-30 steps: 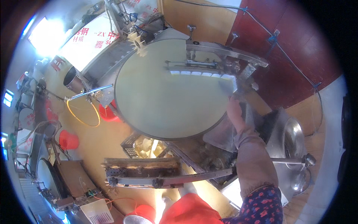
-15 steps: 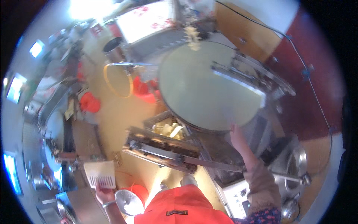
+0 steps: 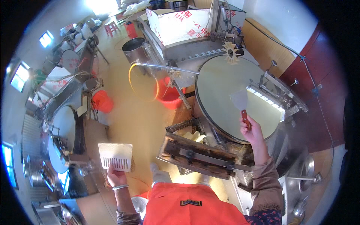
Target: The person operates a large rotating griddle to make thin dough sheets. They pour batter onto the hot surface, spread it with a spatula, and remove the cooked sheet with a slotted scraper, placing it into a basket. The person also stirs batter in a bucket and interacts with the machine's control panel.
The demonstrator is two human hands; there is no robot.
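Observation:
My left hand (image 3: 117, 177) grips a flat, pale square scraper (image 3: 116, 150) by its slotted edge, holding it up over the floor. My right hand (image 3: 252, 132) is closed round the reddish-brown handle of a scraper (image 3: 239, 101) with a wide, thin blade pointing away from me. That blade is over the large round pale-green plate (image 3: 219, 95), overlapping its surface in view; whether it touches I cannot tell. A long bar with bright reflecting segments (image 3: 266, 99) crosses the plate's right side. A pale toothed wheel (image 3: 230, 52) stands at its far rim.
Before me a worn wooden box-like beam (image 3: 195, 154) juts out beside a dark crate (image 3: 183, 127) holding pale yellow folded sheets. Red buckets (image 3: 102, 101) stand on the floor. A thin metal pipe with a yellow hose (image 3: 157, 88) reaches toward the plate. Another round plate (image 3: 63, 123) sits at left.
The view has swung, shifting the surroundings rightward. My right hand, blurred at the plate's near edge before, now shows its scraper clearly above the plate. My left hand still holds the slotted scraper.

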